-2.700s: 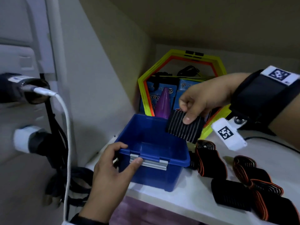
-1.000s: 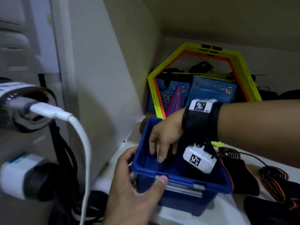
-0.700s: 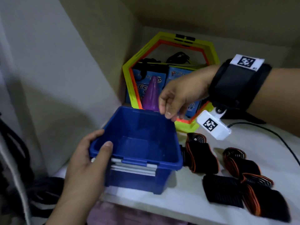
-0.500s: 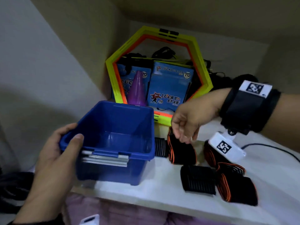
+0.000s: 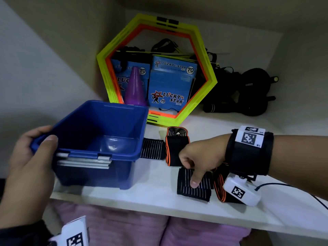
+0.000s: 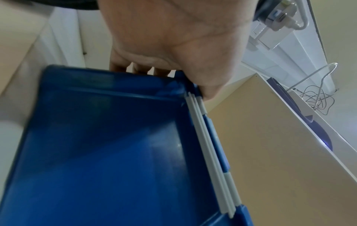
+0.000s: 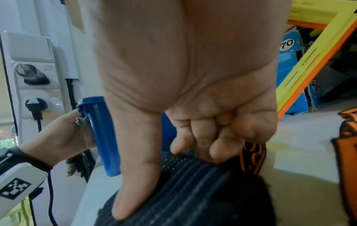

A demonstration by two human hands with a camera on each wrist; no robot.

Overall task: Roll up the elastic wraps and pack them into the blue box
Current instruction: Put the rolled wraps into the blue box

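Observation:
The blue box (image 5: 106,121) stands open on the white shelf (image 5: 150,197), tipped a little toward me; the part of its inside that shows holds nothing. My left hand (image 5: 42,137) grips its front left corner, thumb over the rim, fingers on the outside of the blue box (image 6: 96,145). My right hand (image 5: 195,174) holds a rolled black striped wrap (image 5: 193,190) near the shelf's front edge. The thumb lies on top of this wrap (image 7: 203,191) and the fingers (image 7: 203,145) curl over its far edge. Another striped roll (image 5: 152,148) lies against the box, and an orange-edged roll (image 5: 176,146) beside it.
A further orange-edged wrap (image 5: 220,187) lies under my right wrist. Behind stand yellow and orange hexagon rings (image 5: 205,71), blue packs (image 5: 170,82), a purple cone (image 5: 134,87) and black gear (image 5: 248,93). A wall closes the left side. Pink fabric (image 5: 124,228) lies below the shelf.
My right hand held a striped wrap over the box, reached inside, came out empty, then moved right and down onto the striped roll at the shelf front. My left hand stayed on the box.

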